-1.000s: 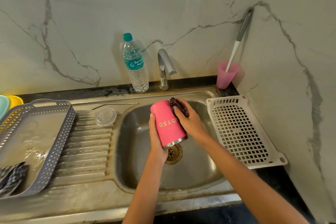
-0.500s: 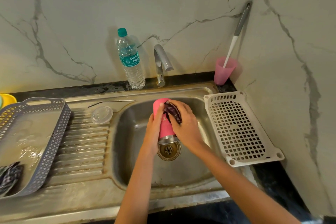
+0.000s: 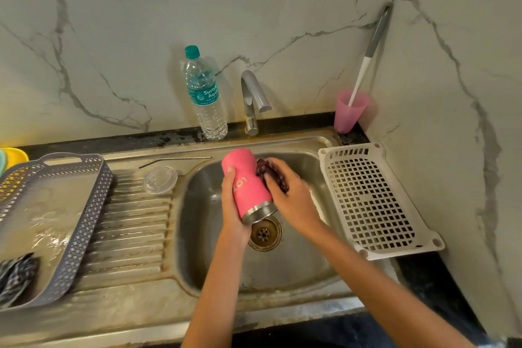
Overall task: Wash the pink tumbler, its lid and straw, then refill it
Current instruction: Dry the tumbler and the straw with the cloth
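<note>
The water bottle [image 3: 205, 96] label reads "Suriya Aqua", partly cut off; the pink tumbler [image 3: 248, 185] shows "LOT".

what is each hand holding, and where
The left hand grips the pink tumbler round its middle; right hand holds a dark scrub pad against its side.

The left hand [image 3: 234, 207] grips the pink tumbler [image 3: 248, 182] over the sink [image 3: 197, 237]. The tumbler is tilted, and its shiny metal end points down, just above the drain [image 3: 264, 233]. The right hand [image 3: 292, 196] presses a dark cloth [image 3: 271, 175] on the tumbler's side. The clear lid [image 3: 160, 180] and the metal straw [image 3: 175, 160] lie on the bumpy part left of the bowl. A water bottle [image 3: 206, 100] stands next to the tap [image 3: 252, 99]. A brush [image 3: 367, 58] stands in a small pink cup [image 3: 348, 114] in the corner.
</note>
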`<move>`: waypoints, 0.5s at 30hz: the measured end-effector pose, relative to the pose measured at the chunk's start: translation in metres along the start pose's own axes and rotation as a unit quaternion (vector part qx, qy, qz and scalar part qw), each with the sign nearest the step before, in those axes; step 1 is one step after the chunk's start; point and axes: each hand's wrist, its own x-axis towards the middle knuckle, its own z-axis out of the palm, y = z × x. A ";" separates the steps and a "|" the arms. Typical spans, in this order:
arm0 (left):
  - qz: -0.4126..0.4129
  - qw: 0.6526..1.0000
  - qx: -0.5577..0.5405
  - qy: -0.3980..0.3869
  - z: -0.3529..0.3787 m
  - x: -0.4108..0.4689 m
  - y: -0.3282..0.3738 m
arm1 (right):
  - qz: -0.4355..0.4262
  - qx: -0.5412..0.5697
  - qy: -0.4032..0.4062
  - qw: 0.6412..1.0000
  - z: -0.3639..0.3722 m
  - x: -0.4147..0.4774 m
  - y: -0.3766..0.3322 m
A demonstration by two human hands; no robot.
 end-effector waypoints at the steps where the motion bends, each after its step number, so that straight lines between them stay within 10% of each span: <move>1: -0.006 1.000 0.006 -0.006 -0.002 -0.001 0.001 | -0.016 -0.007 0.007 1.000 0.004 -0.007 0.003; 10: -0.027 0.988 0.154 -0.007 -0.005 -0.002 0.010 | -0.078 -0.251 0.024 0.965 0.027 -0.026 0.014; 15: -0.049 0.994 0.095 -0.026 -0.001 -0.008 0.002 | -0.081 -0.203 0.041 0.975 0.027 -0.001 0.006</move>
